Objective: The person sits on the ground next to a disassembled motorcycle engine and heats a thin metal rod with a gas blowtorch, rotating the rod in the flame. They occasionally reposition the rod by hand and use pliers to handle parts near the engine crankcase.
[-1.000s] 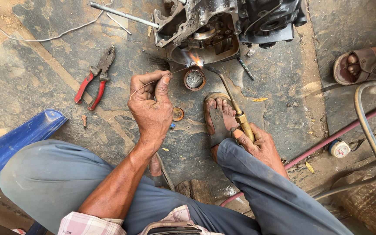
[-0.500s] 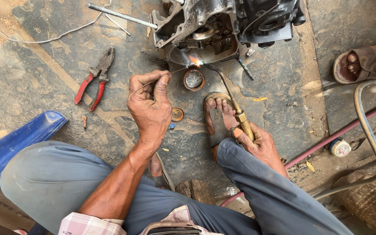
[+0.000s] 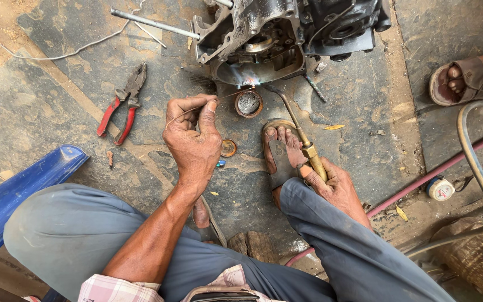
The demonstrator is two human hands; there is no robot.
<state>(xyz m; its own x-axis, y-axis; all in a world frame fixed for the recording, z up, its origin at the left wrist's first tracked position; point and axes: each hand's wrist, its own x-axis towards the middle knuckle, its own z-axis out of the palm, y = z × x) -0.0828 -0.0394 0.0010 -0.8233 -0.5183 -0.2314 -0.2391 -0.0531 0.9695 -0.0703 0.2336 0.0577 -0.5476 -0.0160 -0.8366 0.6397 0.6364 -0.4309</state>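
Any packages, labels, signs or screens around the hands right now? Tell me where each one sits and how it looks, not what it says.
No signs or screens in view.
Tin: small, round, open, rusty rim with grey powder inside; on the ground just under the flame, right of the left hand.
Lid: small orange-brown disc, on the ground beside the left hand.
Roll: small, round, white with blue and red marks; by the hoses, far right.

Engine case up top, hands below it

Engine case [image 3: 286, 33] at 12 o'clock, pliers [image 3: 123, 103] at 10, small tin [image 3: 248, 103] between the hands.
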